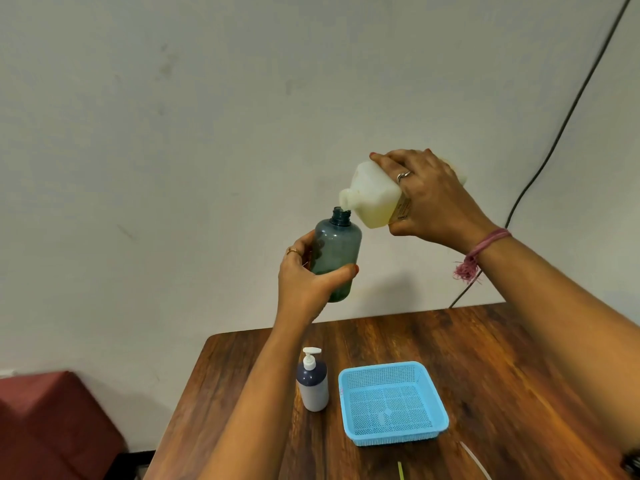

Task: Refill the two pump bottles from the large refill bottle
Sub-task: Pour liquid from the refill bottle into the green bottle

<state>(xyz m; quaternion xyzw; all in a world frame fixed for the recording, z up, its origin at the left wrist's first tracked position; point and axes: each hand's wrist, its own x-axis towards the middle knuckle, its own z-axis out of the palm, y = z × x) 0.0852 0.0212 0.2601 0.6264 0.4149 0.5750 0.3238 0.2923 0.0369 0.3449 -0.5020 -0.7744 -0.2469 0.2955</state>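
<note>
Two hands raised above the worktop (485, 358). Left hand (306, 277) wrapped around a translucent teal, round-shouldered bottle (335, 249), upright, threaded neck uncapped. Right hand (427, 199) clamped over a squarish, milky-white plastic refill bottle (372, 199) holding yellowish liquid, tipped with its mouth at 9 o'clock, just above the teal neck. On the dark wood-grain worktop below: a cylindrical pump bottle (312, 382), white pump on, at 9 o'clock of a light-blue perforated plastic basket (393, 403), just beside it.
</note>
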